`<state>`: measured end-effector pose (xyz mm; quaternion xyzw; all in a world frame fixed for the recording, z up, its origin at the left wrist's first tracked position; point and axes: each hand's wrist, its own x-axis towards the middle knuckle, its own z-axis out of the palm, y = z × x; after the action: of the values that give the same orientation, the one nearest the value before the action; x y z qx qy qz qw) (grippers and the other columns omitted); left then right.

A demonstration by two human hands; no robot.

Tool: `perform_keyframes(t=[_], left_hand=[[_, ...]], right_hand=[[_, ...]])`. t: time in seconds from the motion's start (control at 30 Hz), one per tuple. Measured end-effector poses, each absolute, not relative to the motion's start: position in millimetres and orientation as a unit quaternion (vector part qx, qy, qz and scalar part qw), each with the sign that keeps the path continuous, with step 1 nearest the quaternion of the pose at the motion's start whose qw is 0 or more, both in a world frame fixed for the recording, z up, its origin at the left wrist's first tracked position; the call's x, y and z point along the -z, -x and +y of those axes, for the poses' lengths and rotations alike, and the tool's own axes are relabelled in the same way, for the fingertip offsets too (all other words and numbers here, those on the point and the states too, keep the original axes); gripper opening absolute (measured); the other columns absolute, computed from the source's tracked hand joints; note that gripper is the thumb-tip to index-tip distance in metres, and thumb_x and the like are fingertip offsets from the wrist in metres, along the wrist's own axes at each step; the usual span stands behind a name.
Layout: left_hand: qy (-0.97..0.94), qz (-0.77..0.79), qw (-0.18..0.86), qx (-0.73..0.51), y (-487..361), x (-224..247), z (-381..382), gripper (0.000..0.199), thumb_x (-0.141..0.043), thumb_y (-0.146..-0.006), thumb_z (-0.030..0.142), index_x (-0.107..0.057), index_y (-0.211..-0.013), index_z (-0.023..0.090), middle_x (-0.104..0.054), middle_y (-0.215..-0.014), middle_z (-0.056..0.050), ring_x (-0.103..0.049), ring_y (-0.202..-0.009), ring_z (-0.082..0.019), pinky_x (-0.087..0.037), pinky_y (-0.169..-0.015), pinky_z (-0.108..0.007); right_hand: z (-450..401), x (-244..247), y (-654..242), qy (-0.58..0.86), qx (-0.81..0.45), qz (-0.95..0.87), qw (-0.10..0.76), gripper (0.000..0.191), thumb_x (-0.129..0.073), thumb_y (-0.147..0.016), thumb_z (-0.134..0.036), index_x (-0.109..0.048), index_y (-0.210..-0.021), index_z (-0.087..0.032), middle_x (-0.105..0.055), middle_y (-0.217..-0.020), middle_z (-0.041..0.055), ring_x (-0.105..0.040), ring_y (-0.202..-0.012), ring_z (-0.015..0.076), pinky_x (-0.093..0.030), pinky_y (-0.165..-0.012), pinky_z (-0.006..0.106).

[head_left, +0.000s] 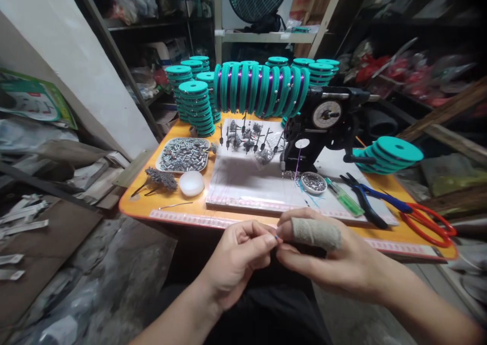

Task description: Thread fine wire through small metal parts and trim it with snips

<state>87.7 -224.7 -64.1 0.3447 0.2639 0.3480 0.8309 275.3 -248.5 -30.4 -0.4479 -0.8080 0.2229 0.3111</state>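
My left hand [243, 259] is closed in a pinch just in front of the table's near edge. At its fingertips shows a tiny dark-blue speck [276, 237], too small to name. My right hand [323, 248] meets it from the other side, fingertips drawn together at the same spot; what they hold cannot be made out. A grey cloth sleeve [315, 233] wraps one right finger. Beyond the hands lies a white board [251, 187], bearing a black hand-cranked winder [323, 122] with a row of teal spools [262, 89]. Purple line [299, 162] hangs by the winder.
A tray of metal weights [184, 154], a white round lid [191, 183] and a dark grey bundle [162, 179] are left. Right are a dish of small metal parts [313, 182], a green box [346, 198], pliers [367, 203], red-handled scissors [426, 223] and stacked spools [391, 154].
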Motion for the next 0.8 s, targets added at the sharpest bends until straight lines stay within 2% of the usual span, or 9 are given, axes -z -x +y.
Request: perform_keyframes(t=[0.07, 0.17, 0.27, 0.37, 0.43, 0.53, 0.63, 0.7, 0.8], left_hand=[[-0.323, 0.254, 0.849, -0.332, -89.5, 65.0, -225.4, 0.027, -0.072, -0.078, 0.028, -0.055, -0.065, 0.012, -0.037, -0.056, 0.007, -0.023, -0.048, -0.003, -0.02, -0.048, -0.018], [-0.393, 0.265, 0.801, -0.367, -91.0, 70.1, -227.4, 0.022, -0.069, -0.081, 0.025, -0.057, -0.068, 0.012, -0.049, -0.073, -0.001, -0.044, -0.06, -0.007, -0.035, -0.056, -0.019], [-0.651, 0.288, 0.525, -0.467, -90.3, 79.1, -228.6, 0.008, -0.063, -0.084, 0.013, -0.058, -0.078, 0.014, -0.052, -0.098, -0.008, -0.056, -0.079, -0.013, -0.046, -0.064, -0.023], [-0.819, 0.235, 0.175, -0.493, -90.1, 87.2, -228.6, 0.013, -0.056, -0.085, 0.002, -0.059, -0.092, 0.013, -0.057, -0.095, -0.01, -0.061, -0.082, -0.018, -0.053, -0.068, -0.028], [-0.854, 0.189, 0.087, -0.477, -90.8, 88.3, -228.7, 0.019, -0.054, -0.084, -0.001, -0.058, -0.097, 0.012, -0.062, -0.096, -0.012, -0.063, -0.085, -0.021, -0.054, -0.073, -0.032], [-0.842, 0.207, 0.202, -0.456, -91.6, 82.2, -229.7, 0.016, -0.051, -0.086, 0.001, -0.058, -0.091, 0.015, -0.065, -0.096, -0.012, -0.064, -0.084, -0.021, -0.053, -0.07, -0.031], [-0.667, 0.305, 0.533, -0.421, -90.5, 72.4, -229.5, 0.011, -0.057, -0.088, 0.014, -0.056, -0.077, 0.016, -0.063, -0.089, -0.008, -0.06, -0.075, -0.015, -0.046, -0.06, -0.024], [-0.498, 0.318, 0.709, -0.386, -89.4, 68.4, -228.1, 0.018, -0.066, -0.084, 0.023, -0.056, -0.072, 0.015, -0.061, -0.083, -0.005, -0.052, -0.066, -0.01, -0.038, -0.056, -0.021], [-0.349, 0.279, 0.823, -0.35, -89.5, 68.3, -225.9, 0.026, -0.074, -0.077, 0.029, -0.056, -0.067, 0.013, -0.052, -0.069, 0.001, -0.035, -0.054, -0.005, -0.027, -0.052, -0.02]], right_hand=[[-249.7, 29.0, -275.5, 0.424, -0.238, -0.812, 0.323, 0.011, -0.065, -0.086, -0.021, -0.062, -0.096, -0.022, -0.068, -0.087, 0.0023, -0.067, -0.07, 0.0128, -0.055, -0.063, 0.022], [-248.0, 27.5, -275.5, 0.413, -0.215, -0.818, 0.338, 0.007, -0.069, -0.084, -0.02, -0.065, -0.089, -0.022, -0.066, -0.075, -0.0006, -0.064, -0.064, 0.0123, -0.052, -0.057, 0.021], [-241.8, 26.0, -271.8, 0.418, -0.133, -0.82, 0.368, 0.008, -0.063, -0.088, -0.019, -0.069, -0.084, -0.022, -0.061, -0.069, -0.0009, -0.058, -0.058, 0.0105, -0.048, -0.051, 0.02], [-231.5, 26.0, -265.0, 0.427, -0.03, -0.813, 0.395, 0.015, -0.059, -0.09, -0.013, -0.072, -0.087, -0.019, -0.058, -0.072, 0.0015, -0.058, -0.061, 0.0103, -0.047, -0.053, 0.02], [-225.7, 27.9, -262.5, 0.443, -0.024, -0.809, 0.385, 0.013, -0.061, -0.088, -0.012, -0.072, -0.087, -0.018, -0.055, -0.07, 0.0006, -0.058, -0.06, 0.0097, -0.046, -0.052, 0.019], [-224.9, 31.9, -266.0, 0.446, -0.027, -0.813, 0.374, 0.012, -0.06, -0.088, -0.01, -0.068, -0.092, -0.018, -0.058, -0.074, 0.0009, -0.059, -0.06, 0.0096, -0.047, -0.053, 0.02], [-233.1, 31.7, -274.1, 0.401, -0.066, -0.843, 0.351, 0.018, -0.056, -0.088, -0.011, -0.061, -0.104, -0.02, -0.065, -0.085, 0.0041, -0.062, -0.067, 0.013, -0.05, -0.059, 0.024], [-239.2, 27.7, -277.0, 0.375, -0.122, -0.867, 0.304, 0.013, -0.055, -0.088, -0.014, -0.06, -0.097, -0.022, -0.067, -0.085, 0.0028, -0.063, -0.069, 0.0142, -0.051, -0.06, 0.025], [-244.9, 22.0, -276.0, 0.399, -0.17, -0.857, 0.277, 0.005, -0.06, -0.088, -0.018, -0.06, -0.087, -0.023, -0.066, -0.078, -0.0002, -0.062, -0.065, 0.0124, -0.05, -0.057, 0.023]])
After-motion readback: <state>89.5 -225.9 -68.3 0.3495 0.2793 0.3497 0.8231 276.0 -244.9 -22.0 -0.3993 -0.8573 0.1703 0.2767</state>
